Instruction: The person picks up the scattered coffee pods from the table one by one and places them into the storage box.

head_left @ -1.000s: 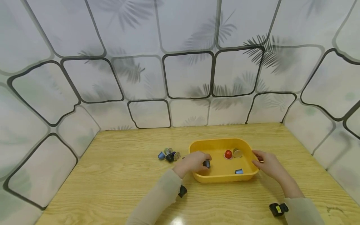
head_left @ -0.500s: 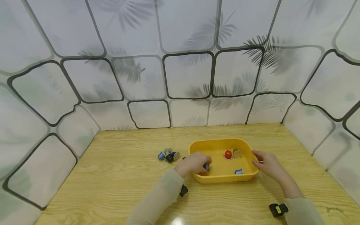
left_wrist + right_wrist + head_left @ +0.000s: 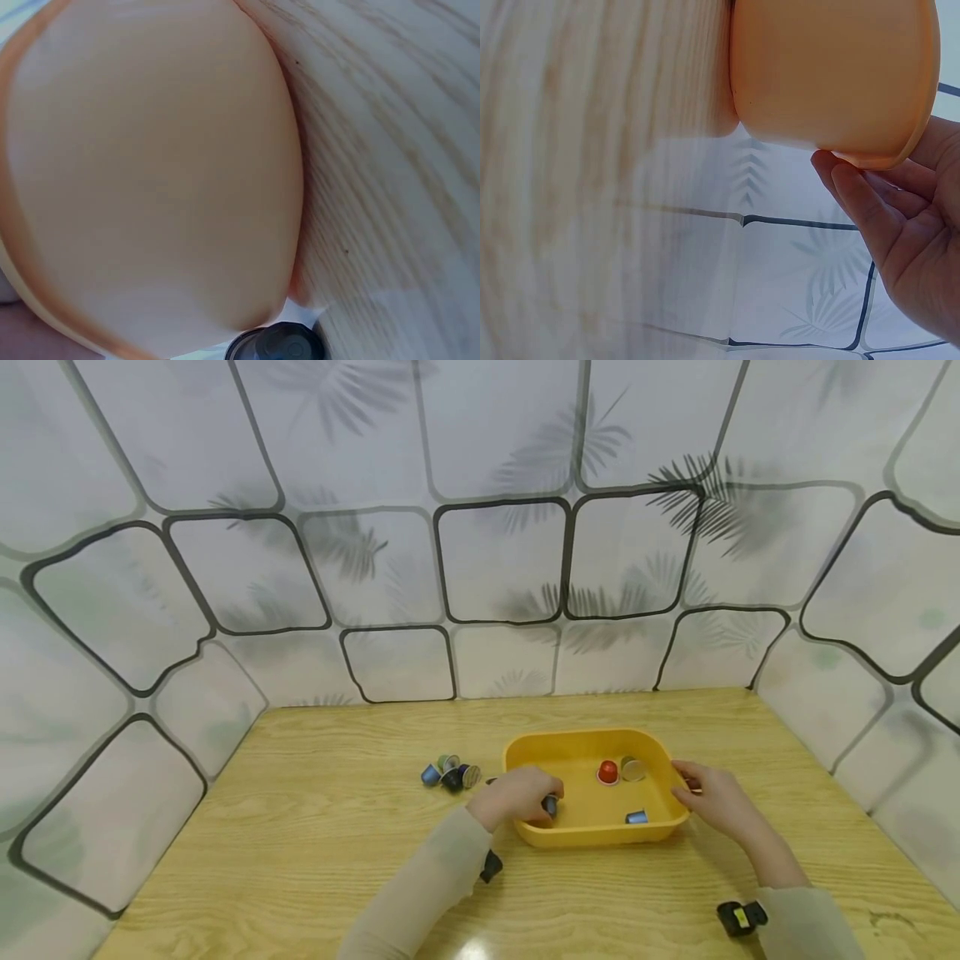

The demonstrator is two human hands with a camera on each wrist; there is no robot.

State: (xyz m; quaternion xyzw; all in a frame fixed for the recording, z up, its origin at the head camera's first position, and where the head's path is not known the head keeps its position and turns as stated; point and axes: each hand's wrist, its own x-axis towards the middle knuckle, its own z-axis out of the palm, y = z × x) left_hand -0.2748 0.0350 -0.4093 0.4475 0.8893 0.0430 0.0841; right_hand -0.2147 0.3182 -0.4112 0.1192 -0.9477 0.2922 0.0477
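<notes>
A yellow tray [image 3: 600, 838] sits on the table, with both hands at it. My left hand [image 3: 519, 795] reaches over its left end and pinches a dark coffee capsule [image 3: 550, 807] low inside. My right hand [image 3: 716, 797] grips the right rim, thumb and fingers on either side of the wall; in the right wrist view its fingers [image 3: 866, 202] curl under that rim. Also in the tray are a red capsule [image 3: 608, 772], an olive one [image 3: 633, 768] showing its foil lid, and a blue one [image 3: 637, 817]. The tray's wall [image 3: 157, 172] fills most of the left wrist view.
Left of the tray lies a small pile of capsules: blue [image 3: 431, 776], green [image 3: 447, 762], black [image 3: 452, 780] and purple with a gold lid [image 3: 471, 776]. A dark capsule [image 3: 289, 343] lies just outside the tray's left end. Patterned cloth [image 3: 502, 568] encloses the table.
My left hand has shifted slightly right, and the dark capsule in its fingers sits a little lower in the tray. The right hand and the tray have stayed put.
</notes>
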